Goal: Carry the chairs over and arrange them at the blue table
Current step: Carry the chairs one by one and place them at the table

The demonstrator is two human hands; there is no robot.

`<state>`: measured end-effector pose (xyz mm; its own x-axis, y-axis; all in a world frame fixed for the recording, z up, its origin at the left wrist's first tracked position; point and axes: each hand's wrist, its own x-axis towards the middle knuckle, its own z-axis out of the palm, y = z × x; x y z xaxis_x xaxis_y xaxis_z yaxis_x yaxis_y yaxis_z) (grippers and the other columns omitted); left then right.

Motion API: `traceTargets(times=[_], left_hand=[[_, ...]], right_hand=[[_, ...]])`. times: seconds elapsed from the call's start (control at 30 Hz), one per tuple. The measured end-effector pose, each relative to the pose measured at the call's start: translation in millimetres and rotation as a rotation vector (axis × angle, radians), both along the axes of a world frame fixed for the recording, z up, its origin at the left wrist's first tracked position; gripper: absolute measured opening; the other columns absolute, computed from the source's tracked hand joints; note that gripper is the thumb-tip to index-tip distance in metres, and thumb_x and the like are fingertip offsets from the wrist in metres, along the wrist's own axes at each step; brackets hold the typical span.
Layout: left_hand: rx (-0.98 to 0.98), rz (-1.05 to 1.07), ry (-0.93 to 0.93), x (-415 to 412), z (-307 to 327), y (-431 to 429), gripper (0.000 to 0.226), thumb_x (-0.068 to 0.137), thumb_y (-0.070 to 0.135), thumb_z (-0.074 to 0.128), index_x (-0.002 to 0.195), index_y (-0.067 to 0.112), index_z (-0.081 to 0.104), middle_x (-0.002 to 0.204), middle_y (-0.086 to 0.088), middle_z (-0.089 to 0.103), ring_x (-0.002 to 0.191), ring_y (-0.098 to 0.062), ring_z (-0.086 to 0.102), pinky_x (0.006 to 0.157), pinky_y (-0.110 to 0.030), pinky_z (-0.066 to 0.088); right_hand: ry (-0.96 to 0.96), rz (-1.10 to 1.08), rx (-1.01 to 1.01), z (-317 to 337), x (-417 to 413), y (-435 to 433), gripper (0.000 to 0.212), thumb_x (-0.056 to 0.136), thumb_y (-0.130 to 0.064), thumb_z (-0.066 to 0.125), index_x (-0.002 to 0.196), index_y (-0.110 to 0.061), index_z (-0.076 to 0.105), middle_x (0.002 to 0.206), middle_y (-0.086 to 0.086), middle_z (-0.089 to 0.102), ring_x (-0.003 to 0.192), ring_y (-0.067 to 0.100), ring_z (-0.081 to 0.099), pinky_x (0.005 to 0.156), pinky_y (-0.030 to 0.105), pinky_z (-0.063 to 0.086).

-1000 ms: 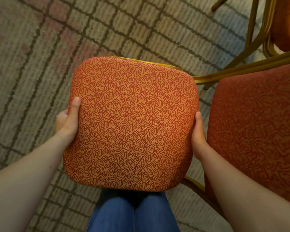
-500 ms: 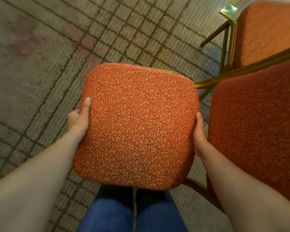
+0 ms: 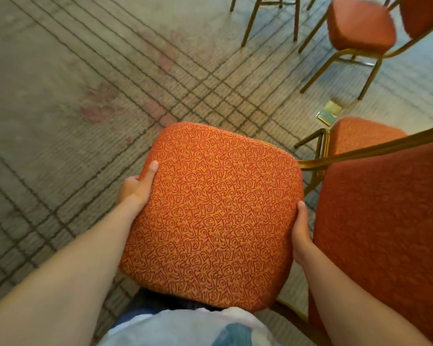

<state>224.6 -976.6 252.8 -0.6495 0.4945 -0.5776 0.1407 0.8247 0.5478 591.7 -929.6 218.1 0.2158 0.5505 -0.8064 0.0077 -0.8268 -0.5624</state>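
Looking straight down on an orange chair [image 3: 210, 216] with a swirl-patterned seat, held by both hands in front of the person's body, above a grey lined carpet [image 3: 60, 121]. The left hand [image 3: 135, 188] grasps the seat's left edge, thumb lying along the top, fingers hidden underneath. The right hand [image 3: 301, 236] grasps the seat's right edge the same way, fingers out of sight. Just right of the seat is a large orange padded panel [image 3: 385, 233] edged with a gold bar; whether it is this chair's back cannot be told. Beyond the seat's far right corner is a second chair [image 3: 360, 136], partly hidden by the bar. Farther off, well apart, a third chair [image 3: 360, 23] stands on gold legs. A small yellow-green packet [image 3: 329, 113] lies on the carpet between those two. A pale shirt [image 3: 185, 328] shows just below the seat.
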Motion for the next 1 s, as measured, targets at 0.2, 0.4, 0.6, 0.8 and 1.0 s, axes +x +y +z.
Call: traceTargets(times=[0.2, 0.4, 0.6, 0.8, 1.0], left_hand=[[0.049, 0.035, 0.018, -28, 27, 0, 0.093, 0.063, 0.093, 0.036, 0.087, 0.009, 0.067, 0.105, -0.022, 0.068, 0.099, -0.034, 0.064, 0.088, -0.038, 0.046], [0.065, 0.058, -0.028, -70, 41, -6, 0.103, 0.071, 0.088, 0.038, 0.117, 0.000, 0.064, 0.122, -0.026, 0.062, 0.114, -0.036, 0.059, 0.098, -0.040, 0.042], [0.085, 0.102, -0.037, -134, 53, -9, 0.113, 0.069, 0.091, 0.034, 0.130, -0.002, 0.055, 0.133, -0.027, 0.054, 0.123, -0.038, 0.052, 0.106, -0.042, 0.040], [0.123, 0.113, 0.000, -197, 59, -14, 0.105, 0.075, 0.088, 0.029, 0.131, 0.003, 0.057, 0.134, -0.026, 0.054, 0.124, -0.038, 0.051, 0.106, -0.041, 0.039], [0.188, 0.137, 0.109, -267, 72, -15, 0.084, 0.089, 0.072, 0.028, 0.130, 0.005, 0.058, 0.133, -0.028, 0.053, 0.125, -0.040, 0.050, 0.103, -0.040, 0.037]], right_hand=[[0.002, 0.020, 0.058, 3, -18, 15, 0.093, 0.042, -0.097, 0.045, 0.097, -0.026, 0.068, 0.123, 0.009, 0.066, 0.113, 0.029, 0.061, 0.107, 0.047, 0.043], [0.052, 0.078, 0.085, 46, -75, 18, 0.092, 0.067, -0.093, 0.041, 0.122, -0.022, 0.063, 0.123, 0.007, 0.065, 0.115, 0.025, 0.059, 0.108, 0.043, 0.042], [0.088, 0.180, 0.173, 55, -144, 34, 0.076, 0.090, -0.075, 0.027, 0.135, -0.021, 0.057, 0.129, 0.006, 0.063, 0.117, 0.026, 0.058, 0.110, 0.041, 0.040], [0.080, 0.232, 0.238, 61, -213, 46, 0.070, 0.095, -0.068, 0.027, 0.138, -0.020, 0.054, 0.128, 0.005, 0.062, 0.116, 0.024, 0.057, 0.106, 0.037, 0.042], [0.140, 0.313, 0.280, 66, -295, 69, 0.086, 0.066, -0.094, 0.037, 0.117, -0.030, 0.063, 0.120, 0.002, 0.067, 0.111, 0.022, 0.061, 0.105, 0.039, 0.044]])
